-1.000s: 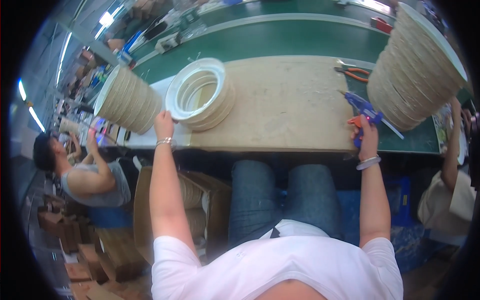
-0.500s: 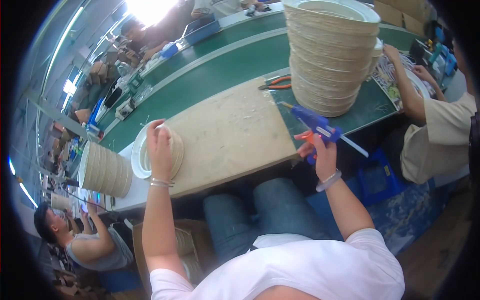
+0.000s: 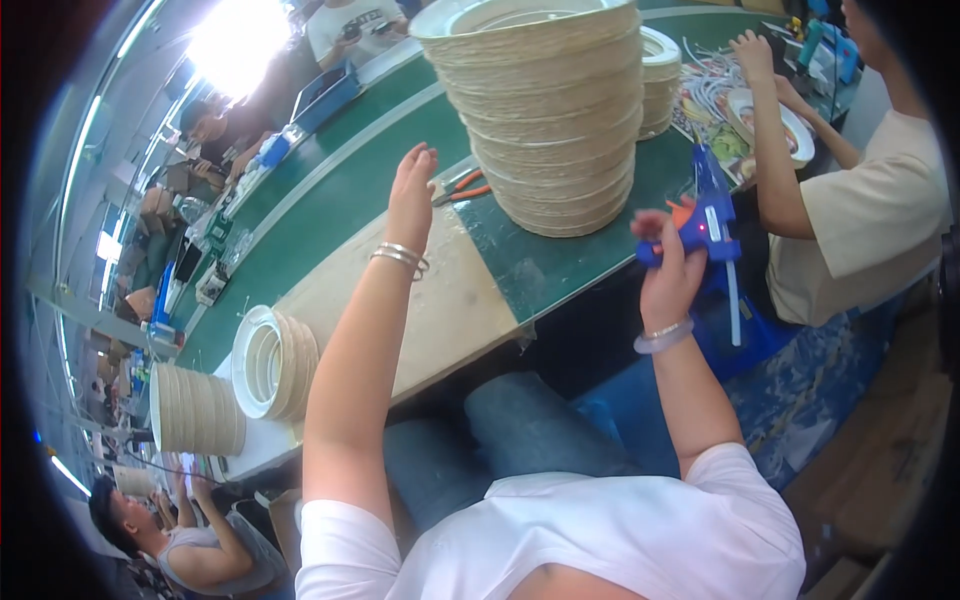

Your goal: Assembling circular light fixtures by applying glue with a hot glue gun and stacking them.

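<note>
My right hand (image 3: 668, 268) grips a blue glue gun with an orange trigger (image 3: 708, 215), held up off the table's near edge. My left hand (image 3: 411, 192) is raised in the air with flat fingers and holds nothing; silver bangles ring its wrist. Just beyond it a tall stack of rope-wrapped baskets (image 3: 550, 115) stands on the green table (image 3: 350, 200). A beige work board (image 3: 440, 300) lies under my left arm. Orange-handled pliers (image 3: 462, 187) rest beside the stack.
A short stack of white-rimmed rings (image 3: 268, 362) and a pile of rope baskets (image 3: 195, 410) lie at the table's left end. A person in a beige shirt (image 3: 860, 210) works at the right. Other people sit at far left and across the table.
The view has swung left to right. My left hand left the white-rimmed rings and rose toward the tall stack. My right hand lifted the glue gun off the table.
</note>
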